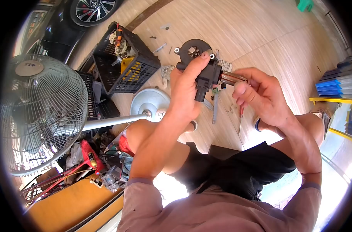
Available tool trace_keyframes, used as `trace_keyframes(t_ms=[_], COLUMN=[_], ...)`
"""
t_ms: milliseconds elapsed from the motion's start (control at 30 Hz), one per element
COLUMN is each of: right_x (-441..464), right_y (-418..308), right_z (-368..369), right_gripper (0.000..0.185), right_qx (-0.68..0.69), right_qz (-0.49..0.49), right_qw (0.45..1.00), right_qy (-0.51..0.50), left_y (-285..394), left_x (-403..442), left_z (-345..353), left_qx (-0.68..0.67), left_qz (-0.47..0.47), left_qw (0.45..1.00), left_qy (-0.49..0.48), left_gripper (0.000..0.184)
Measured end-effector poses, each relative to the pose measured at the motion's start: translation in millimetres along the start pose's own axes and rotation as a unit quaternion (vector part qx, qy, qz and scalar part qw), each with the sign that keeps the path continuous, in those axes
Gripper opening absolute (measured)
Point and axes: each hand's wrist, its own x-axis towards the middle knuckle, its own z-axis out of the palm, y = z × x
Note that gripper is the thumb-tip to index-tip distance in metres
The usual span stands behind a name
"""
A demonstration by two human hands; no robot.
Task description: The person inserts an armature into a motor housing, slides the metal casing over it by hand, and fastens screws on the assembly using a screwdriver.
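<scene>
My left hand (182, 89) is closed around a black plastic gear motor housing (208, 77), the thumb lying across its top. The housing has a round end with a small toothed gear (193, 51) and a square connector pointing down. My right hand (263, 94) pinches a shiny, copper-toned motor armature (232, 78) at the housing's right side. Its left end meets the housing opening; how deep it sits inside is hidden. Below the hands, a screwdriver with a red handle (241, 111) lies on the floor.
A standing fan (44, 104) is at left, its round base (150, 101) near my knee. A black crate (133, 73) holds parts and tools. Loose metal pieces (215, 110) lie on the floor. A car wheel (94, 11) is at upper left, a blue stack (328, 88) at right.
</scene>
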Motion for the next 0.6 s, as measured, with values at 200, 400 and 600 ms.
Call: trace_keyframes(t_ms=[200,400,600], right_x=[0.4,5.2,24.5], right_y=[-2.9,7.9,14.1], right_z=[-12.4,-6.5,-29.3], right_gripper=[0.039,0.041,0.050], right_qx=[-0.124,-0.069,-0.150], right_qz=[0.058,-0.030,-0.003], right_qw=[0.989,0.997,0.989], right_qy=[-0.049,-0.013,0.017], left_y=[-0.5,-3.9,4.1], left_x=[-1.2,3.2,1.7], left_z=[1.0,-7.8,-19.3], left_qx=[0.014,0.009,-0.007], left_qz=[-0.006,-0.002,0.038], left_qw=[1.000,1.000,0.999], left_qy=[0.013,0.010,-0.002], left_gripper=[0.027,0.027,0.027])
